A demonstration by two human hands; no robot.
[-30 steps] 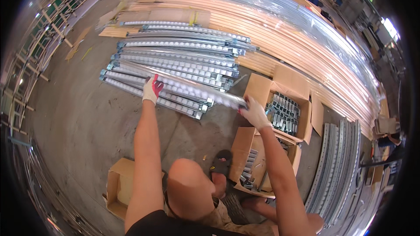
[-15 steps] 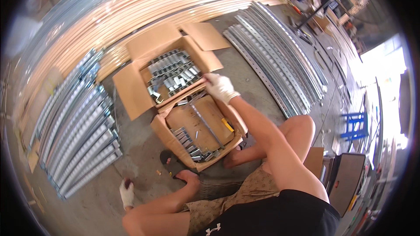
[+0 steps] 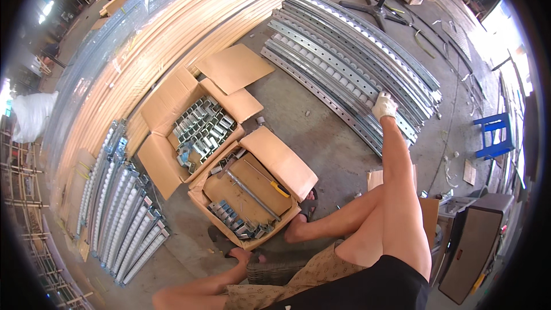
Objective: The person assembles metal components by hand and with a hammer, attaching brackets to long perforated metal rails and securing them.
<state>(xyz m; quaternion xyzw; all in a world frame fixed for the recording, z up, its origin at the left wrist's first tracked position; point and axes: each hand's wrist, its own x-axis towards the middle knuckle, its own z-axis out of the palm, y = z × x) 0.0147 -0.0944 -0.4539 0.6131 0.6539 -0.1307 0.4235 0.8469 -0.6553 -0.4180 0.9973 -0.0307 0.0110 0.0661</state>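
My right hand [image 3: 383,105], in a white glove, reaches out to the right. It lies on a stack of long grey metal roller rails [image 3: 344,63] on the concrete floor, fingers curled over one rail near the stack's end. My left hand is out of view. My bare legs and feet [image 3: 298,218] sit by an open cardboard box [image 3: 284,161]. That box holds metal brackets, a long metal rod and a yellow-handled tool [image 3: 280,188].
A second open box [image 3: 163,103] of metal brackets lies beside the first. Another pile of roller rails [image 3: 123,218] lies at left. Long plastic-wrapped pale strips [image 3: 172,40] run across the back. A blue stool [image 3: 493,135] and a dark cabinet [image 3: 476,247] stand at right.
A second ago both hands held a rail over the left pile. The view has since swung right, and my right hand has moved from the boxes to the right-hand rail stack.
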